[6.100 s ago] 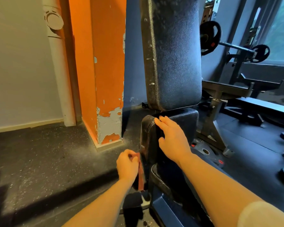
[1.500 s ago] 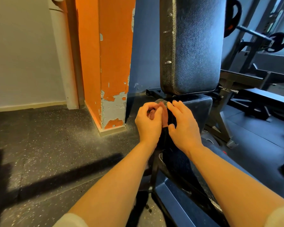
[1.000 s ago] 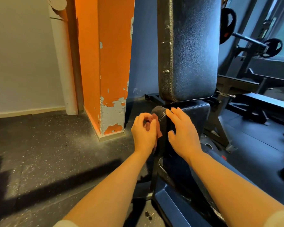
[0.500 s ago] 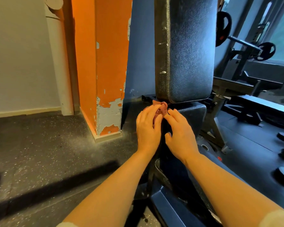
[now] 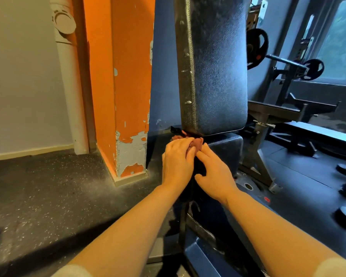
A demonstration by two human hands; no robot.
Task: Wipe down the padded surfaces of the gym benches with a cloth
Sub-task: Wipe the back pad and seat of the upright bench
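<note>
A dark padded backrest (image 5: 212, 66) stands upright in front of me, with the dark seat pad (image 5: 226, 146) below it. A reddish cloth (image 5: 196, 141) is bunched at the seat pad's top left corner, in the gap under the backrest. My left hand (image 5: 177, 160) grips the cloth and presses it against that corner. My right hand (image 5: 214, 172) lies flat on the seat pad's front, fingers straight, fingertips close to the cloth.
An orange pillar (image 5: 124, 86) with peeling paint stands to the left, beside a white pipe (image 5: 70, 76). A flat bench (image 5: 318, 132) and a barbell rack with plates (image 5: 256, 48) sit to the right. The bench's blue frame (image 5: 204, 256) runs towards me over speckled rubber floor (image 5: 48, 196).
My left hand has carried the cloth up from the seat pad's left edge to its top corner under the backrest. My right hand has stayed on the pad's front.
</note>
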